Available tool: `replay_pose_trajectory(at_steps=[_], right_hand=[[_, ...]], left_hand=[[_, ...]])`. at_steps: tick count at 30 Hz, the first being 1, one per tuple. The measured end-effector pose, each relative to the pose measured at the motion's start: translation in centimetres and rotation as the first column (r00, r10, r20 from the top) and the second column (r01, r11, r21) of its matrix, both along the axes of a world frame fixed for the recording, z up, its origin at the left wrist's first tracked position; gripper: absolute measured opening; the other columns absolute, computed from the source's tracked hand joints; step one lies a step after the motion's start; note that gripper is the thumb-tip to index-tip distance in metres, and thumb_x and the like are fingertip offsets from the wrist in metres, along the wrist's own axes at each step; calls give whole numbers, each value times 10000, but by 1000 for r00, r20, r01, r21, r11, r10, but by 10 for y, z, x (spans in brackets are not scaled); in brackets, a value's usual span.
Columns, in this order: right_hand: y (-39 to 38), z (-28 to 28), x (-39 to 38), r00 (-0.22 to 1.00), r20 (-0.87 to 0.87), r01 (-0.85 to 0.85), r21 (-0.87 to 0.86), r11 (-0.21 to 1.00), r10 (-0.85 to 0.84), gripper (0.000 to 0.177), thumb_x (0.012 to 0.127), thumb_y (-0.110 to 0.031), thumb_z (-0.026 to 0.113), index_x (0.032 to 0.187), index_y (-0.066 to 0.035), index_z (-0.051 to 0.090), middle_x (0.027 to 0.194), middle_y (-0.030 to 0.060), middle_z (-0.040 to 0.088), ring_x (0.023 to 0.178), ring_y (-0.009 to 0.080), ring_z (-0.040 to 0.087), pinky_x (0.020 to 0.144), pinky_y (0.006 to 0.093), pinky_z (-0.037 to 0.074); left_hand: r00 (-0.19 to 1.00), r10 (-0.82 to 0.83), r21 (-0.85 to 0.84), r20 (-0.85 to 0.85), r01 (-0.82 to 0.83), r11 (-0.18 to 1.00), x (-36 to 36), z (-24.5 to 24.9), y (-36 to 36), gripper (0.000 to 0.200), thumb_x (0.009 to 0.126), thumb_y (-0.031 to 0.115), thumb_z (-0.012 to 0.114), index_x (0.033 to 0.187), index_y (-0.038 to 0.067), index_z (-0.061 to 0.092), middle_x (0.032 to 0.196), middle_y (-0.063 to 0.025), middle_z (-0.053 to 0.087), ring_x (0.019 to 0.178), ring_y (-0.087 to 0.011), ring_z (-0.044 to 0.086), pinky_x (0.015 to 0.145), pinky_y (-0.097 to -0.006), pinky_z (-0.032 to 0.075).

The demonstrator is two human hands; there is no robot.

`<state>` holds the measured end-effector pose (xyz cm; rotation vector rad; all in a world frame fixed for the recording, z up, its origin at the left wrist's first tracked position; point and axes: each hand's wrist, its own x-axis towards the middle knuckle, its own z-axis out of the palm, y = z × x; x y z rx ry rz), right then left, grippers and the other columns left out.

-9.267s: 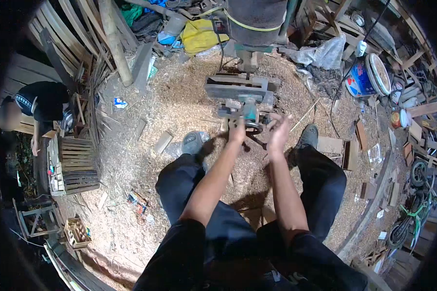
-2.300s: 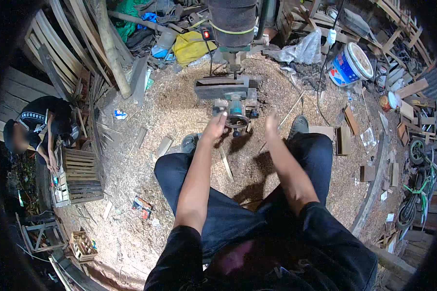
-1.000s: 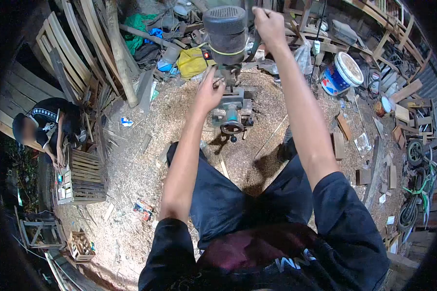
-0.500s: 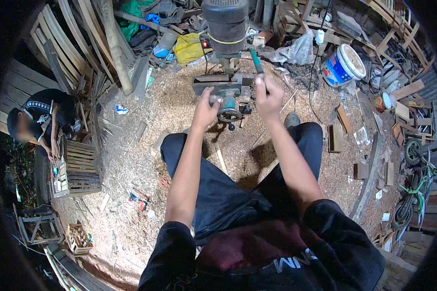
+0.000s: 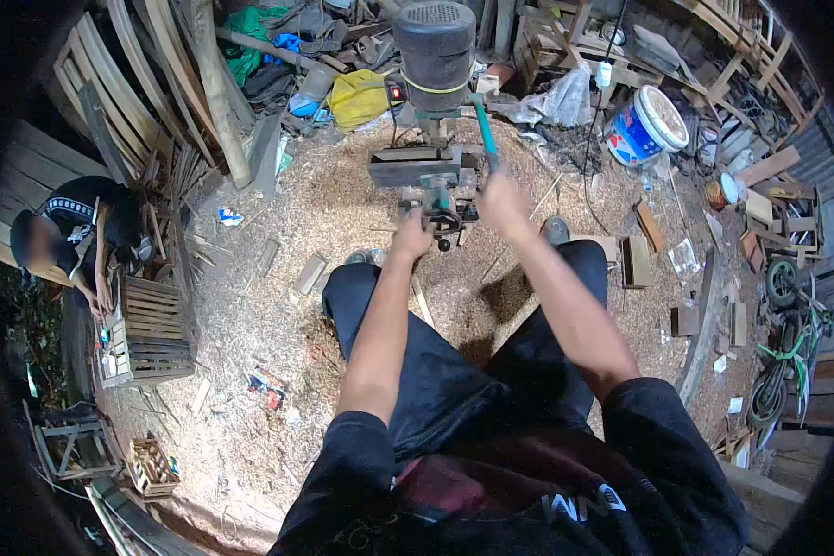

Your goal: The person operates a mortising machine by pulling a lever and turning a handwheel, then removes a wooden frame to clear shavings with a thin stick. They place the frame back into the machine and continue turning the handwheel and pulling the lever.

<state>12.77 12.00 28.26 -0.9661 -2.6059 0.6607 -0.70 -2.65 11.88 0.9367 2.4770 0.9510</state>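
In front of me stands a bench mortiser or drill press with a dark cylindrical motor (image 5: 434, 46). My right hand (image 5: 505, 206), a little blurred, is closed round the lower end of its green feed lever (image 5: 485, 130). My left hand (image 5: 412, 238) is closed at a grey part just left of the small handwheel (image 5: 446, 221); its fingers hide most of what they grip. Above that hand, the dark metal vise (image 5: 415, 174) lies crosswise under the motor, and a wooden piece (image 5: 403, 156) appears to sit along it.
Wood shavings (image 5: 278, 324) cover the ground. A white-and-blue bucket (image 5: 647, 127) stands at the right, beyond loose wood blocks (image 5: 636, 262). At the left a person (image 5: 83, 227) bends over a slatted wooden crate (image 5: 153, 324). A yellow sack (image 5: 360, 99) lies behind the machine.
My left hand has moved from the vise front down and right, closing beside the handwheel. My right hand has come down slightly with the lever, and the vise sits a little lower in view.
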Motion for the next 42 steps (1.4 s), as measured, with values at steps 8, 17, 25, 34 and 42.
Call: replay_pose_trajectory(at_steps=[8, 17, 25, 34, 42], right_hand=[[-27, -95, 13, 941, -310, 119, -77, 990, -137, 385, 868, -67, 546, 1209, 67, 429, 953, 319, 586, 812, 496, 607, 700, 542, 496], [-23, -157, 9, 932, -337, 74, -187, 980, -135, 487, 951, -139, 465, 1398, 3, 336, 1204, 320, 521, 1060, 489, 544, 898, 522, 456], [-15, -200, 2, 906, -407, 28, -213, 977, -115, 551, 914, -71, 482, 1424, 13, 290, 1273, 315, 473, 1131, 478, 504, 957, 506, 423], [3, 12, 7, 739, -626, -133, 224, 965, 248, 254, 909, -142, 573, 1026, 73, 639, 1076, 290, 605, 999, 408, 604, 876, 452, 467], [127, 173, -115, 472, -814, -185, 284, 941, 338, 563, 938, -365, 602, 1285, 60, 479, 1061, 195, 643, 983, 226, 610, 855, 324, 478]], left_hand=[[991, -68, -167, 117, 87, 982, 14, -24, 9, 751, 891, 217, 545, 1515, 60, 157, 1569, -190, 165, 1399, -358, 296, 1147, -369, 271], [989, -37, -165, 146, 61, 984, 21, -5, 13, 778, 855, 196, 572, 1496, -9, 181, 1559, -219, 182, 1443, -345, 190, 1172, -349, 214], [995, -73, -196, 72, 86, 977, 17, -20, 19, 804, 879, 317, 584, 1492, -17, 185, 1533, -259, 215, 1419, -394, 234, 1166, -385, 231], [976, -146, -45, 160, 155, 987, 18, -39, 8, 894, 861, 225, 613, 1501, -24, 41, 1539, -318, 93, 1434, -452, 117, 1164, -410, 219], [999, -49, -58, 2, 49, 997, 30, -29, 18, 1082, 772, 272, 709, 1519, 67, -47, 1540, -319, 71, 1410, -483, 158, 1137, -460, 265]])
